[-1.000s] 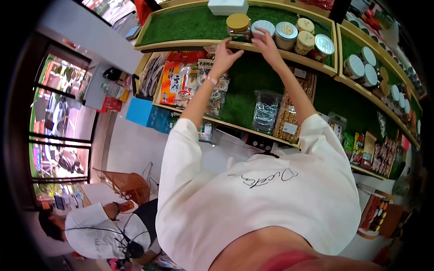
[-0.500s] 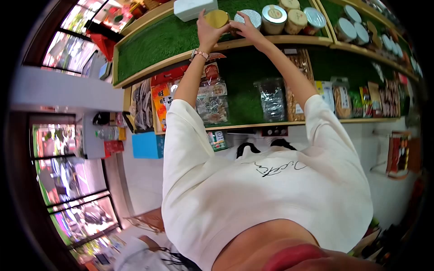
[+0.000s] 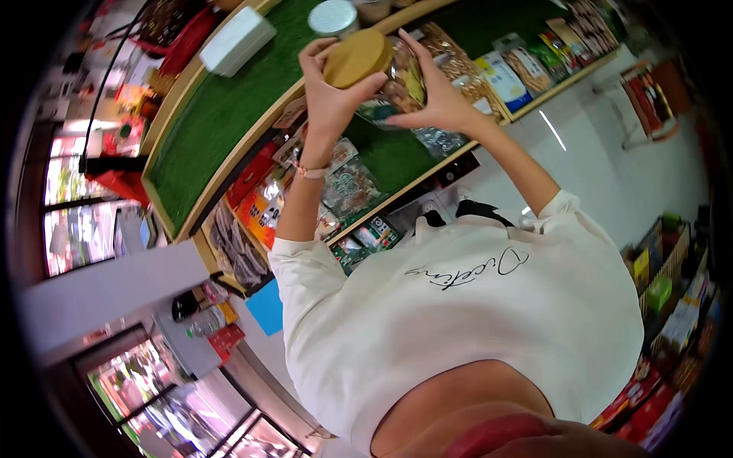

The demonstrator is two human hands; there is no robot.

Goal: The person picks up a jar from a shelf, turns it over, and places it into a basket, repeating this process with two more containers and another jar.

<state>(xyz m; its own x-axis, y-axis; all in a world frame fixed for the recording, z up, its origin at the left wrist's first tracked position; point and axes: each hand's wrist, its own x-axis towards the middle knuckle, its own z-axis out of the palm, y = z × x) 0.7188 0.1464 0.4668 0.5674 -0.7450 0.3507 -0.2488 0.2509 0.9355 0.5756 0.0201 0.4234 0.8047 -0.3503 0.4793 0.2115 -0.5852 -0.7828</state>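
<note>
Between my two hands I hold a clear jar (image 3: 405, 75) with a round gold lid (image 3: 356, 59), tilted on its side. Its contents look brown and yellowish, but I cannot make out what they are. My left hand (image 3: 327, 93), with a pinkish band at the wrist, curls around the lid end. At the jar's other end, my right hand (image 3: 443, 99) grips the body with thumb and fingers apart around it. The jar is in the air in front of the green-lined shelf (image 3: 210, 145).
On the upper shelf are a white box (image 3: 238, 42) and a white-lidded jar (image 3: 333, 17). Bagged snacks (image 3: 350, 187) lie on the lower shelf below my hands. A blue box (image 3: 266, 307) stands by the shelf's left end, and stocked goods (image 3: 664, 305) are at the right.
The gold-lidded jar has come off the upper shelf toward me and tipped over, with both hands around it. The view has rotated, and the shelves now run diagonally.
</note>
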